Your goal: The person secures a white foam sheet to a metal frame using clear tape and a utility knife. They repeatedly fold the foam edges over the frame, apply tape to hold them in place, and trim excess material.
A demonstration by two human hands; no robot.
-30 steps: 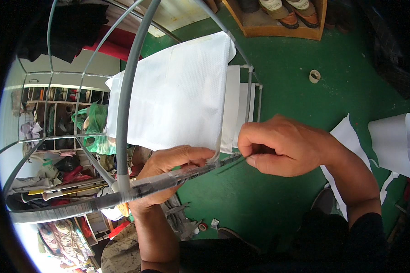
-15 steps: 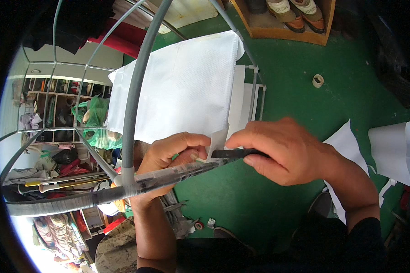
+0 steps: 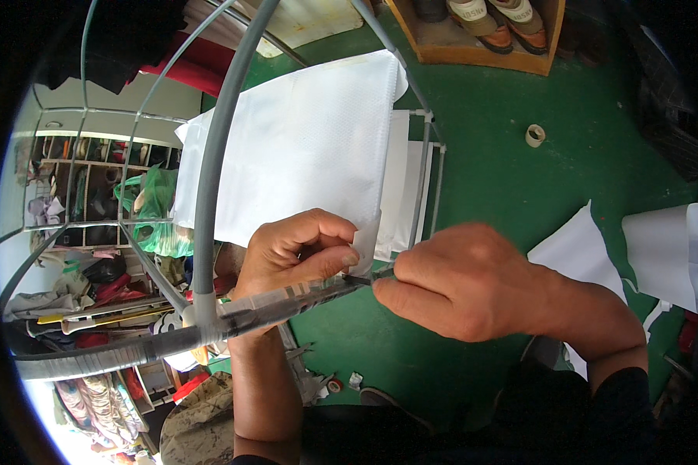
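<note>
A white textured sheet (image 3: 295,147) hangs within a grey tube frame (image 3: 217,170). Its near corner narrows to a pale flap beside the front rail (image 3: 264,310), which is wrapped in clear and dark material. My left hand (image 3: 298,252) reaches past the rail and pinches this flap between thumb and bent fingers. Closed around the handle of a dark knife (image 3: 357,280), my right hand (image 3: 465,283) is just right of the flap. The knife's thin tip points left, at the flap's lower edge under my left thumb. My right fingers hide most of its handle.
A tape roll (image 3: 534,136) lies on the green floor (image 3: 488,170), with white sheet pieces (image 3: 585,244) at the right. A wooden box (image 3: 473,54) holding shoes stands at the back. Crowded shelves (image 3: 93,190) and a green bag (image 3: 155,209) fill the left.
My right hand has turned and come down slightly left, so the knife tip now sits under my left thumb. My left hand keeps its pinch. The whole view has shifted a little left.
</note>
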